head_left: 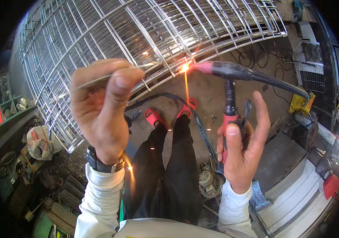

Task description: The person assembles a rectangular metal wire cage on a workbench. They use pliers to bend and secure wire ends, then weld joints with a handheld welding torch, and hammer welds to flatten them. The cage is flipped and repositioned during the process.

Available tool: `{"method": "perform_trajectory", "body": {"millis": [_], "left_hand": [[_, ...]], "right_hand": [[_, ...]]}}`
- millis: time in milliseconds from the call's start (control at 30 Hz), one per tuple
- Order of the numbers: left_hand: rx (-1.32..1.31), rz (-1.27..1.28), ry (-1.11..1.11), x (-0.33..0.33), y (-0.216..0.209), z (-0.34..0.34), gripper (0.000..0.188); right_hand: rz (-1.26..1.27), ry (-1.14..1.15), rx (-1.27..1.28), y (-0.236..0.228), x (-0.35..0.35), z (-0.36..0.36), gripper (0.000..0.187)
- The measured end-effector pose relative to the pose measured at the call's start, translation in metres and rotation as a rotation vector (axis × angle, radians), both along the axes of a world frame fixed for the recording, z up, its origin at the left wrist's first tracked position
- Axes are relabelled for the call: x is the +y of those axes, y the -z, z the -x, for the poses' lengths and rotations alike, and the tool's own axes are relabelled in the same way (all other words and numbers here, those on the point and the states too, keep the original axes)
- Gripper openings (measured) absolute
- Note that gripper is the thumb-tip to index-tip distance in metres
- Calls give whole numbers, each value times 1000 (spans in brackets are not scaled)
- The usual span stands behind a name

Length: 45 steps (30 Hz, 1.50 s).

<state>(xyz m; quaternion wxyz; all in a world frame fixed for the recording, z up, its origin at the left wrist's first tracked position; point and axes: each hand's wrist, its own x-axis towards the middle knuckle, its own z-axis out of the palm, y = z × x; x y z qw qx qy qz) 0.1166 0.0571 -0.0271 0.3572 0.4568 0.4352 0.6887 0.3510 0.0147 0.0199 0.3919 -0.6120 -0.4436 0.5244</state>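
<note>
My right hand [243, 148] is wrapped around the red and black handle of a TIG welding torch [233, 72], its index finger stretched out. The torch's pink nozzle points left at the edge of a metal wire rack [110, 29], where a bright orange glow [185, 67] shows and sparks fall. Between the thumb and fingers of my left hand [102, 103] is a thin filler rod [98, 81], slanting up toward the glow. Its far tip is hard to make out against the wires. A dark watch [104, 162] sits on my left wrist.
My feet in red sandals [153, 117] stand below the rack's edge. A dark cable [201, 131] runs down beside my legs. At left lies a white plastic bag [42, 142]; at right are a dark metal box [280, 164] and a yellow bag [302, 104].
</note>
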Motion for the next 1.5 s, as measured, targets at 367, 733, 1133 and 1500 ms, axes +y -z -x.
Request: {"method": "perform_trajectory", "body": {"millis": [367,733,1133,1500], "left_hand": [[25,129,-170,-40,-9,19,16],[20,245,-140,-50,-8,17,17],[50,222,-106,-50,-5,23,16],[56,215,-76,-56,4,21,18]], "right_hand": [[56,203,-77,23,-24,-25,67],[63,68,11,9,-8,-8,63],[50,-28,15,4,5,2,62],[-11,-69,-132,18,-6,-9,61]]}}
